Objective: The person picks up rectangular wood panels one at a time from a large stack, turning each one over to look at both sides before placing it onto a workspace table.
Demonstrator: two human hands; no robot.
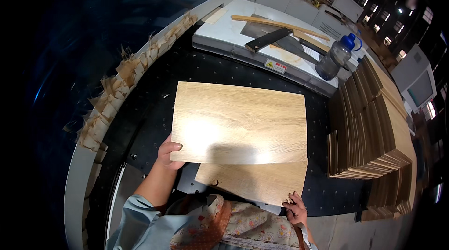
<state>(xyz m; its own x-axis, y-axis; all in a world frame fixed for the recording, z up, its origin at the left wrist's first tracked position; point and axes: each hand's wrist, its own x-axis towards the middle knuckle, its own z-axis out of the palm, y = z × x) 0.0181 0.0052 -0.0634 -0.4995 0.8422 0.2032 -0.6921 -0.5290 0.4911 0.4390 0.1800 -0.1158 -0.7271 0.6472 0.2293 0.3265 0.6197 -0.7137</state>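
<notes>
Oak-grain panel held over the black tabletop

Pale, rectangular wood-grain panel [238, 122] is held flat above a black perforated tabletop [154, 109]. Its near left corner is gripped by the left hand [167, 152], thumb on top. A second, smaller wood-grain board [255, 182] lies just beneath it, and its near right corner is touched by the right hand [294, 208], fingers curled over the edge. A tall stack of cut wooden boards [369, 133] stands to the right, well apart from both hands. Beyond it, a clear water bottle with a blue cap [337, 56] rests on a white machine bed [234, 30]. Judged from the grips, the upper panel is being lifted off or aligned over the lower; a level hold and squared edges would be called for next.
</notes>
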